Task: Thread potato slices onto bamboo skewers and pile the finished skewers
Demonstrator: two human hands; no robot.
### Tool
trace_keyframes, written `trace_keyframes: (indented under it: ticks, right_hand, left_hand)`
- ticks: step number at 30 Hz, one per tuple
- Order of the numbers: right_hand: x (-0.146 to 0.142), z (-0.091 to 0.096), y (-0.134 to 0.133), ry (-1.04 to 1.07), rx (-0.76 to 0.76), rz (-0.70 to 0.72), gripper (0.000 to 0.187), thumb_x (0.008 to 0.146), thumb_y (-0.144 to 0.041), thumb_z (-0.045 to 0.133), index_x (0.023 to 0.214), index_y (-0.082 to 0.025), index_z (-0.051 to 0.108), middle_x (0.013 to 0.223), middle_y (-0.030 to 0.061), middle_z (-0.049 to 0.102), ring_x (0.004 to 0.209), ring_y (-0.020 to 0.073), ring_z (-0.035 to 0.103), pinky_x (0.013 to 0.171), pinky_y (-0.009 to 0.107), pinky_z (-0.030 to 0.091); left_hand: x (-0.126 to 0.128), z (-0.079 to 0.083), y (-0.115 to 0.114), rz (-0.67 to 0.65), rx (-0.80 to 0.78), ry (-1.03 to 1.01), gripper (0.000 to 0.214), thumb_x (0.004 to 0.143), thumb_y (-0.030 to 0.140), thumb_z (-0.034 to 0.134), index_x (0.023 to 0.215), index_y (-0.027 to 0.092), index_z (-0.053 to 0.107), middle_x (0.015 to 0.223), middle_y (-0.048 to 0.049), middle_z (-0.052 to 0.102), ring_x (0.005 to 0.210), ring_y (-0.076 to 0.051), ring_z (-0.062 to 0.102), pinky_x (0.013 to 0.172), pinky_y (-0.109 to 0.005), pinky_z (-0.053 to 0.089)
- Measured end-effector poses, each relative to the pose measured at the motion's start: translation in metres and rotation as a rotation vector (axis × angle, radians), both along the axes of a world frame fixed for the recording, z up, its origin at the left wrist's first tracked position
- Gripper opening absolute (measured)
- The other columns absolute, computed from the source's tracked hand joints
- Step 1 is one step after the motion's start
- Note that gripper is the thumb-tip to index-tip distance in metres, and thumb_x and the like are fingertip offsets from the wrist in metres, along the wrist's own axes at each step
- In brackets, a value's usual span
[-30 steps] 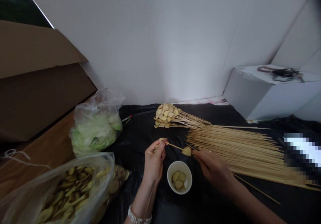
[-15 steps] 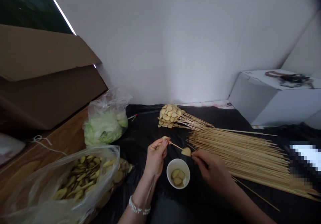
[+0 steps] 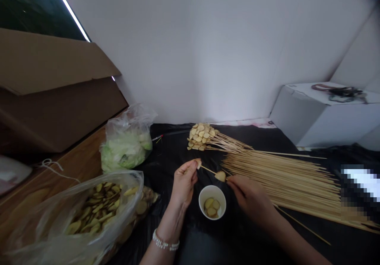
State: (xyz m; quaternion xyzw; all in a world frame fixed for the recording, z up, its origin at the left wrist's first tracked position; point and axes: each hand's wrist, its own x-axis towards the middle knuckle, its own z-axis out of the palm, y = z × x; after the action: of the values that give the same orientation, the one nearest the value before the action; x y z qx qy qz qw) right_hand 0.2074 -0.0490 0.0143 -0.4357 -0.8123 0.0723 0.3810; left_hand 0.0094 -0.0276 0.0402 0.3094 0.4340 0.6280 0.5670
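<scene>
Between my hands, above a white cup (image 3: 211, 216), a thin wooden skewer (image 3: 209, 170) runs across. My right hand (image 3: 251, 195) pinches it close behind a potato slice (image 3: 220, 176) threaded on the stick. At its other end, my left hand (image 3: 184, 180) grips a second pale slice (image 3: 198, 163) between thumb and fingers, at the skewer's tip. Several potato slices (image 3: 212, 207) lie inside the cup. A bundle of skewers with slices on their ends (image 3: 202, 135) rests farther back, beside a wide spread of bare skewers (image 3: 285, 178) at right.
An open plastic bag (image 3: 138, 178) with many slices stands at left. Behind it sits a bag of cut green vegetable (image 3: 126, 150). A cardboard box (image 3: 56, 110) is at far left, a white box (image 3: 311, 114) at right. Black sheeting (image 3: 166, 146) covers the table.
The slice in my left hand now shows at the skewer tip, pinched from its left side. My right hand stays almost in place.
</scene>
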Motion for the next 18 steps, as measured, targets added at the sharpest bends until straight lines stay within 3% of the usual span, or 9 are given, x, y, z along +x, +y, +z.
trace_keyframes:
  ticks: [10, 18]
  right_hand:
    - [-0.008, -0.004, -0.004, 0.033, 0.141, -0.006, 0.016, 0.091, -0.015, 0.045, 0.094, -0.017, 0.061, 0.084, 0.0059, 0.068, 0.073, 0.0151, 0.064, 0.063, 0.025, 0.047]
    - [-0.013, 0.000, -0.003, 0.103, 0.104, 0.041, 0.015, 0.091, -0.015, 0.045, 0.095, -0.018, 0.060, 0.081, 0.0034, 0.066, 0.071, 0.0132, 0.063, 0.063, 0.024, 0.047]
  left_hand:
    - [0.000, 0.003, -0.003, 0.067, 0.027, 0.070, 0.027, 0.061, 0.032, 0.079, 0.079, 0.013, 0.073, 0.066, -0.0028, 0.063, 0.043, 0.000, 0.028, 0.040, -0.018, 0.016]
    - [0.006, 0.001, -0.008, -0.038, 0.024, 0.175, 0.025, 0.063, 0.032, 0.078, 0.079, 0.013, 0.073, 0.064, -0.0020, 0.061, 0.042, 0.000, 0.025, 0.040, -0.020, 0.012]
